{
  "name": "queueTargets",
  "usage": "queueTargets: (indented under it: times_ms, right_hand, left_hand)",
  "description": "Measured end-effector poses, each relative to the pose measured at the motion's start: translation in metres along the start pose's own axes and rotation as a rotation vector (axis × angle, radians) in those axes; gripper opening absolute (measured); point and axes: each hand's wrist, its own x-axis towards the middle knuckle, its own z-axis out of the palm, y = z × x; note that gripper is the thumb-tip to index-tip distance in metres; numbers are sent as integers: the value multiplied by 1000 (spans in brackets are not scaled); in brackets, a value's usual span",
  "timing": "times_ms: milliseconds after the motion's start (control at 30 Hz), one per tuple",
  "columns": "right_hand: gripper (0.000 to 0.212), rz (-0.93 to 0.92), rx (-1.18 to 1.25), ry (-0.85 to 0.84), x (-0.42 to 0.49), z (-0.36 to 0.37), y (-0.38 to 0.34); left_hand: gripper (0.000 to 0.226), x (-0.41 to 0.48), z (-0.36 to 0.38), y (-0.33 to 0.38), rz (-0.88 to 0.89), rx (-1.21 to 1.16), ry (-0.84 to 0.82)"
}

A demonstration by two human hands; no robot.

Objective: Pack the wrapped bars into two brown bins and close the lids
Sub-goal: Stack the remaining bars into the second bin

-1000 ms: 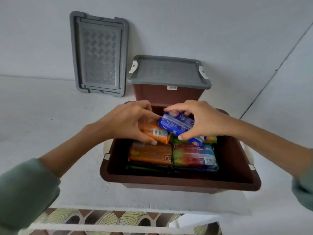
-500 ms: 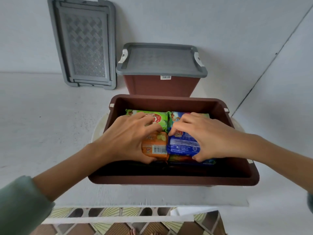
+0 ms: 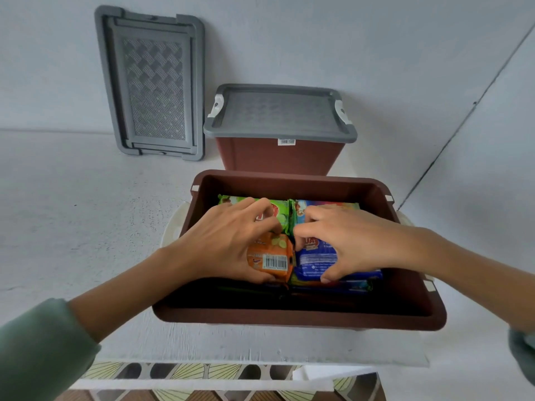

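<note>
Orange bar (image 3: 270,256) gripped by left hand (image 3: 228,244), blue bar (image 3: 315,257) by right hand (image 3: 353,241); two bins (image 3: 289,321).

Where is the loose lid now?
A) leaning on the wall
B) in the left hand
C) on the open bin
A: the lid stands against the wall, left of the closed bin; the open bin is uncovered.

A plain white wall (image 3: 318,39) rises behind the white painted tabletop (image 3: 72,212). A dark seam (image 3: 463,120) slants down the right, perhaps a corner. Below the near edge shows leaf-patterned floor tile (image 3: 188,370). The light is soft and even.
</note>
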Motion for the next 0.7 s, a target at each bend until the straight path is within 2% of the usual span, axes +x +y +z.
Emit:
queueTargets:
  times_ms: [167, 300, 467, 600, 700]
  right_hand:
    - [51, -7, -19, -23, 1, -2, 6]
    - [52, 3, 146, 3, 0, -9, 11]
    - [42, 26, 220, 232, 13, -29, 13]
    - [46, -8, 272, 439, 51, -59, 4]
    - [50, -41, 258, 514, 91, -85, -6]
  left_hand:
    - [72, -1, 1, -1, 12, -11, 24]
    - [80, -2, -1, -1, -19, -63, -8]
    - [68, -3, -17, -15, -162, -250, 29]
    - [52, -9, -44, -56, -282, -322, 210]
    - [41, -12, -64, -98, -365, -323, 329]
